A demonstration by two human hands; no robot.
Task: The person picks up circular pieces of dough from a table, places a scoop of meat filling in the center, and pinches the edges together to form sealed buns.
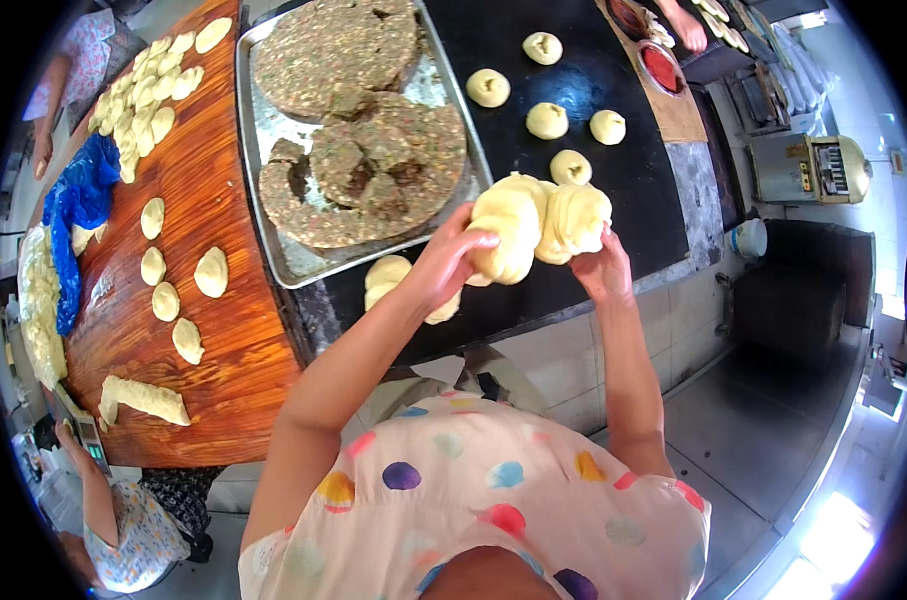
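At frame centre, both hands hold one big dough lump (pixel 538 222) up above the near edge of the black tabletop (pixel 633 180). Left hand (pixel 445 262) wrapped around the lump's 9 o'clock end, fingers curled over the top. Right hand (pixel 601 270) cups it from below at the 4 o'clock side; palm hidden, fingertips mostly behind the dough. Lump's long axis runs roughly 9-to-3 o'clock, sagging slightly at the left end; it reads as two folded lobes pressed together, seam between them hard to make out.

Under the left wrist, two more dough pieces (pixel 393 280) sit on the tabletop, partly hidden by the hand. At 12 o'clock from the lump: five small dough balls (pixel 548 120) spread on the black surface. At 10–11 o'clock: metal tray (pixel 273 130) with flat rounds of brown minced filling (pixel 373 160), some scooped out. Farther toward 9 o'clock: wooden tabletop (pixel 213 330) with flattened dough ovals (pixel 183 280) and a blue plastic bag (pixel 78 205). Another person's hand (pixel 688 28) at 1 o'clock, cut off by the frame. Another person at 7 o'clock, mostly cropped.
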